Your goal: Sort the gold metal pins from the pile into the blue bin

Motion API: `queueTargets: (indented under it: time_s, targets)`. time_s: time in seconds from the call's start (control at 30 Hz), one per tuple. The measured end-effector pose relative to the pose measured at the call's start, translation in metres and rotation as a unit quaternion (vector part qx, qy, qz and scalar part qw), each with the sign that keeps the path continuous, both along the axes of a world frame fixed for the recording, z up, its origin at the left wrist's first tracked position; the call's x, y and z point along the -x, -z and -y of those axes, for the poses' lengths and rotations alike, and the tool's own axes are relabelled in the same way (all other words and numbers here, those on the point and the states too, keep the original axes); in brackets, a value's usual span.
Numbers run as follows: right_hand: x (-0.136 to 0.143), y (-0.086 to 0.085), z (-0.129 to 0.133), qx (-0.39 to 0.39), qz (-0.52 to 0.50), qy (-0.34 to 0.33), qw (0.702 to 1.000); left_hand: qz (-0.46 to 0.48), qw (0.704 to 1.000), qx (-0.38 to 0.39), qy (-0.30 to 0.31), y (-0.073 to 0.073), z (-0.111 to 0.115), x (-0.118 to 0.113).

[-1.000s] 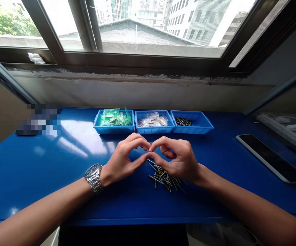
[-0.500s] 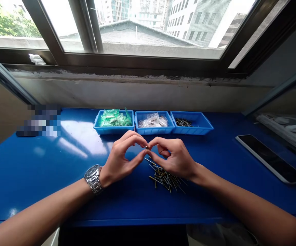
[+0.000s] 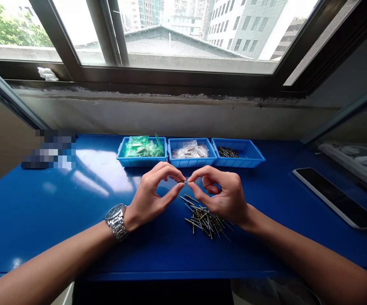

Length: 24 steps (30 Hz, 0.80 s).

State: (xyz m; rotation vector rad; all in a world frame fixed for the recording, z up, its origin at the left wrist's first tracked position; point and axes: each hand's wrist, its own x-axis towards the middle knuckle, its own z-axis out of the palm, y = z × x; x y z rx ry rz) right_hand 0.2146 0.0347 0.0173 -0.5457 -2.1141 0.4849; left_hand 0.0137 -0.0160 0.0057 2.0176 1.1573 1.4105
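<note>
The left hand and right hand each pinch one end of a pin above the table, near the pin pile, presumably to keep it level with its middle exposed.

Smartphone, screen dark, lies slantwise on the tabletop, right side | crumpled white wad sits on window frame, left | outside: tree, gabled roof, multi-storey building

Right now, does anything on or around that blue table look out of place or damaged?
The ledge under the window looks damaged: its surface is ragged and flaking. Metal pins lie jumbled on the table, outside the bins.
</note>
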Motion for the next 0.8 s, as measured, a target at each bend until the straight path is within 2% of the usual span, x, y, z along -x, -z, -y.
queueTargets:
  time_s: [0.23,0.43,0.57,0.67,0.8]
  targets:
    - [0.0013,0.0002,0.0033,-0.023,0.008,-0.015,1.0,-0.023,0.999,0.017,0.039,-0.0008,0.0019,-0.0022]
    - [-0.0005,-0.0013,-0.0011,0.015,0.019,0.01,1.0,-0.003,1.0,-0.013,-0.005,-0.0024,0.0018,0.0002]
    - [0.0007,0.0019,-0.0043,0.055,0.058,-0.018,0.997,-0.001,0.999,-0.034,-0.014,-0.0019,0.0024,0.0009]
    - [0.0016,0.0048,-0.0052,0.057,0.066,-0.037,0.996,-0.009,0.999,-0.042,-0.006,-0.0015,0.0027,0.0006]
    - [0.0001,0.0034,-0.0051,0.042,0.058,-0.018,0.997,-0.003,0.999,-0.039,-0.014,-0.0012,0.0012,0.0004]
